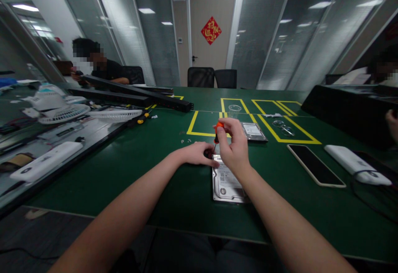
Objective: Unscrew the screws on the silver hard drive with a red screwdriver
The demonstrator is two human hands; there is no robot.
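Note:
A silver hard drive (228, 190) with a white label lies flat on the green table in front of me. My right hand (236, 146) is closed around a small screwdriver (219, 127) with an orange and black handle. It is held nearly upright, its shaft pointing down at the drive's far left corner. The exact spot where the tip meets the drive is hard to make out. My left hand (199, 153) grips that same corner, thumb on the top face and fingers bent at the edge. Beyond my right hand lies a second hard drive (253, 132).
Tiny light pieces (186, 141) lie left of the yellow tape, and a clear cup (234, 110) stands farther back. Glasses (283, 128), a phone (316, 166) and a white device (357, 165) with a cable are rightward. Fan parts (59, 107) and black bars (139, 92) crowd the left. People sit at both sides.

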